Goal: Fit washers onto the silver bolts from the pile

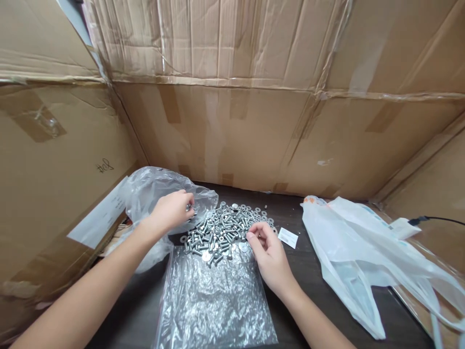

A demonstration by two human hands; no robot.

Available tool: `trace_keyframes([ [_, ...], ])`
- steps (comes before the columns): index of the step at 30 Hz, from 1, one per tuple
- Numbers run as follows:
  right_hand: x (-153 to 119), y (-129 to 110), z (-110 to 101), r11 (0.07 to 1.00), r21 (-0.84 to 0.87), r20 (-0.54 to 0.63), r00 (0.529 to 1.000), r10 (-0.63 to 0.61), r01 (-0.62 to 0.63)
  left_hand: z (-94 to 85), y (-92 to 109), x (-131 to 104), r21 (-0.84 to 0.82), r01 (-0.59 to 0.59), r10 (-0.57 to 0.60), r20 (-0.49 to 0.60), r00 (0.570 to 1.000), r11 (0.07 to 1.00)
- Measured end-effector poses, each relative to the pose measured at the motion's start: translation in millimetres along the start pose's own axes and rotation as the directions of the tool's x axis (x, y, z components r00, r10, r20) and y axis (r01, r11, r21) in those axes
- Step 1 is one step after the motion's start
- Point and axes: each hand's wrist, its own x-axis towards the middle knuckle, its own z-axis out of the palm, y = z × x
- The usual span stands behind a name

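A heap of silvery bolts (218,237) mixed with flat washers (244,247) lies in the middle of the dark table. My left hand (174,209) is closed on small metal pieces (188,207), over a crumpled clear plastic bag (150,186) left of the heap. They look like bolts, though my fingers cover most of them. At the heap's right edge, my right hand (269,249) has thumb and fingertips pinched together close to the washers. What they hold, if anything, is hidden. A flat clear zip bag (218,303) lies in front of the heap.
A white plastic carrier bag (348,242) lies on the right, with a black cable (436,219) behind it. A small white label (288,238) sits right of the heap. Cardboard walls (218,131) enclose the back and sides. A paper sheet (100,213) leans at left.
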Motion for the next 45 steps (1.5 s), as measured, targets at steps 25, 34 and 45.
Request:
trace_keyframes([
  [25,17,24,-14,0.745,-0.617,0.139,0.967,-0.212,0.252,60.6,78,-44,-0.202,-0.562,0.447,-0.420,0.789,0.802],
  [34,5,23,0,0.682,-0.615,0.300,0.918,-0.261,0.395,74.3,70,-43,-0.220,-0.501,0.416,-0.337,0.844,0.837],
  [45,9,20,6,0.485,-0.737,0.395,0.883,-0.255,0.470,72.0,70,-44,-0.212,-0.476,0.409,-0.291,0.865,0.854],
])
